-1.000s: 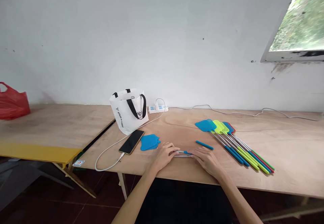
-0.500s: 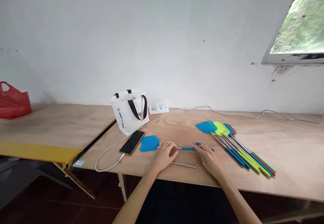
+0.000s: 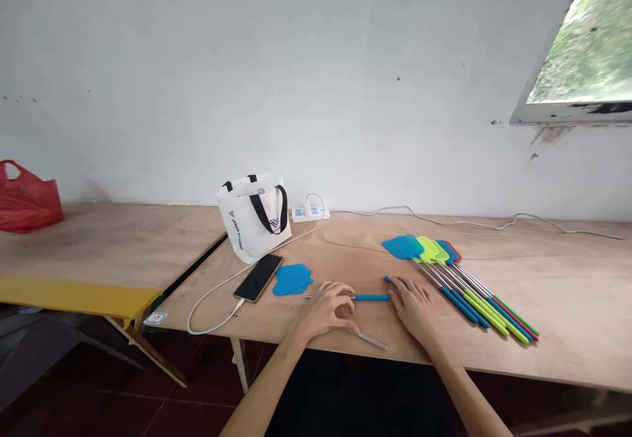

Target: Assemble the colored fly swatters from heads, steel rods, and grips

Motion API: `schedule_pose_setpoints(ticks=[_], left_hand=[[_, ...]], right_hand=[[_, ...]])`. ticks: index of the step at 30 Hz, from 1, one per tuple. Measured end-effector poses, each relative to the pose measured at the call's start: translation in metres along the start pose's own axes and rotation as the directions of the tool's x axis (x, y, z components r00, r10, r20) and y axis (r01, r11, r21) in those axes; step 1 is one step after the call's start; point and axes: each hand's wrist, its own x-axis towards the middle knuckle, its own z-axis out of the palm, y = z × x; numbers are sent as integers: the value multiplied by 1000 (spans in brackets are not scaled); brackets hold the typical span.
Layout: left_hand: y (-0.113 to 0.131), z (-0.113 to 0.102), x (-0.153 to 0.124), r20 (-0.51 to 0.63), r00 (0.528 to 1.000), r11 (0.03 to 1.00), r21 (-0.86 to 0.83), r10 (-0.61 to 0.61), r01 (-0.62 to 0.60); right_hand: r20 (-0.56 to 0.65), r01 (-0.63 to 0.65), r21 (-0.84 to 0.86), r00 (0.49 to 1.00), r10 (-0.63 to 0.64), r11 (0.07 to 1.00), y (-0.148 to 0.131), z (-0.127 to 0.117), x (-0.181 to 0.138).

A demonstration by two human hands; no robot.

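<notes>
My left hand (image 3: 324, 308) rests palm down on the plywood table (image 3: 567, 312) with its fingers curled over a thin metal rod with a blue grip (image 3: 368, 297). A bare silver rod (image 3: 369, 339) lies just below that hand near the table's front edge. My right hand (image 3: 415, 305) lies flat with fingers spread, covering most of a second blue grip (image 3: 388, 280). Two loose blue swatter heads (image 3: 292, 279) are stacked left of my left hand.
A row of several assembled fly swatters (image 3: 459, 279) in blue, green and red lies at right. A phone (image 3: 257, 277) on a white cable, a white tote bag (image 3: 254, 216) and a power strip (image 3: 309, 212) sit at left. A red plastic bag (image 3: 27, 197) lies far left.
The silver rod has slid toward the table's front edge and turned askew. The blue-gripped rod now lies between my hands, and both hands shifted slightly nearer to me.
</notes>
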Motion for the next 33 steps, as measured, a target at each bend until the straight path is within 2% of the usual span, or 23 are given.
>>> schedule_pose_setpoints(ticks=[5,8,16,19,23,33], left_hand=[[-6,6,1,-76,996,998,41,-48,51],[-7,8,1,-77,995,996,66,-59,64],[-2,5,2,-129,983,986,84,-134,146],[1,2,2,-129,976,982,40,-177,184],[1,1,6,-84,970,974,-32,-227,226],[3,5,9,-125,949,957,-11,-288,289]], right_hand=[[1,-34,-14,999,34,999,0,2,0],[18,-47,-28,999,48,998,0,1,0],[-32,-100,-79,995,98,992,8,-4,0],[-33,-44,53,998,46,998,8,-7,5],[11,73,268,997,-79,961,2,-12,11],[46,172,197,982,-185,965,-5,-17,9]])
